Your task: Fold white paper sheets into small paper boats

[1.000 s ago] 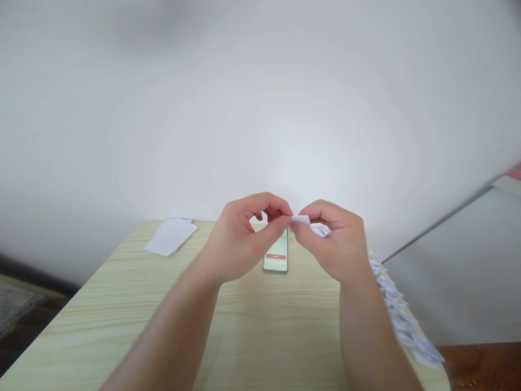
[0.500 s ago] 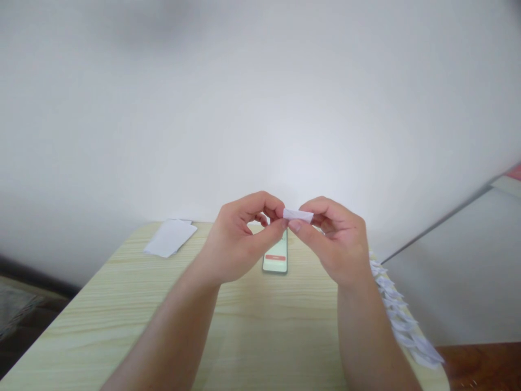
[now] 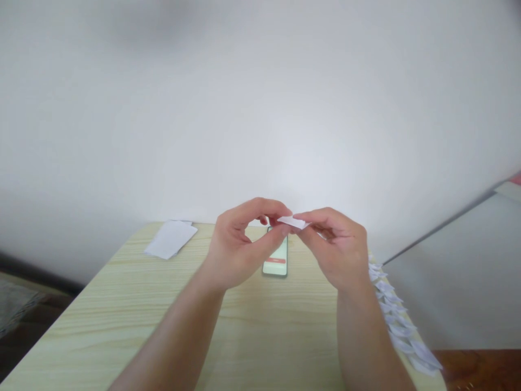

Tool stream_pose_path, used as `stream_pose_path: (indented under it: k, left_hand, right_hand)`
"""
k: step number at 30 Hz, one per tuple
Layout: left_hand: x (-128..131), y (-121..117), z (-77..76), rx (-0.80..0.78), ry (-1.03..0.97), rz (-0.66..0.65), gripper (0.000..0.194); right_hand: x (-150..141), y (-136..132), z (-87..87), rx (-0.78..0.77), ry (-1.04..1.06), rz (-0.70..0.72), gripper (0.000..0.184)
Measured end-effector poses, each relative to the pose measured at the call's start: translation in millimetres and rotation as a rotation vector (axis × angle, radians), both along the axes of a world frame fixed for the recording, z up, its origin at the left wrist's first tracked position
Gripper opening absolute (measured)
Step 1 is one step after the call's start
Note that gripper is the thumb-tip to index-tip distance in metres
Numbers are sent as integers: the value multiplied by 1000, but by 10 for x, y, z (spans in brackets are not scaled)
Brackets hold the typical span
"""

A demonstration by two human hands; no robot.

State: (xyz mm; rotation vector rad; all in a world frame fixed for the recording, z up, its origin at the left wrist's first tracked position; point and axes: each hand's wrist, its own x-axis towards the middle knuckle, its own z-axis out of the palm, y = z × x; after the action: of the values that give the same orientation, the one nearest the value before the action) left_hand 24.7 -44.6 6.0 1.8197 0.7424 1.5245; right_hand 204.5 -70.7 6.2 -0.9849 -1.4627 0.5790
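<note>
Between my two hands is a small folded piece of white paper (image 3: pixel 293 221), held above the far part of the table. My left hand (image 3: pixel 246 239) pinches its left end with thumb and fingers. At its right end, the thumb and fingertips of my right hand (image 3: pixel 336 239) close on it. The paper is tilted and shows a narrow folded face; its underside is hidden. Below and behind the hands lies a phone (image 3: pixel 275 267) with a lit screen, its upper part partly covered by my left hand.
A stack of white paper sheets (image 3: pixel 171 239) lies at the table's far left. Several folded white paper pieces (image 3: pixel 401 320) line the right edge of the wooden table (image 3: pixel 280 331). A white wall (image 3: pixel 260 108) rises behind, and a pale panel (image 3: pixel 459 282) stands to the right.
The folded paper has tipped from facing me to a flatter, slanted pose. My fingers have shifted along it, and both hands sit slightly lower.
</note>
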Motion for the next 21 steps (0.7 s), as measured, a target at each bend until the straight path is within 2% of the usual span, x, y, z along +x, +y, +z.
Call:
stream_pose_path:
  k: [3, 6, 8, 13, 18, 21]
  left_hand:
    - [-26, 0, 16, 9, 0, -28, 5]
    - [-35, 23, 11, -11, -35, 1, 6]
    - [-38, 41, -2, -26, -47, 14, 7]
    - [-46, 63, -29, -41, -60, -23, 6]
    - [-39, 66, -41, -89, -75, -38, 2]
    - [-32, 71, -49, -127, -75, -34, 6]
  right_hand:
    - [30, 1, 6, -6, -39, 8, 16]
    - [66, 7, 26, -50, 8, 115, 24]
    - [77, 20, 27, -66, 44, 156, 22]
    - [40, 62, -22, -18, 83, 111, 9]
    - [-15, 84, -54, -44, 145, 82, 13]
    - [-34, 92, -56, -47, 150, 79, 11]
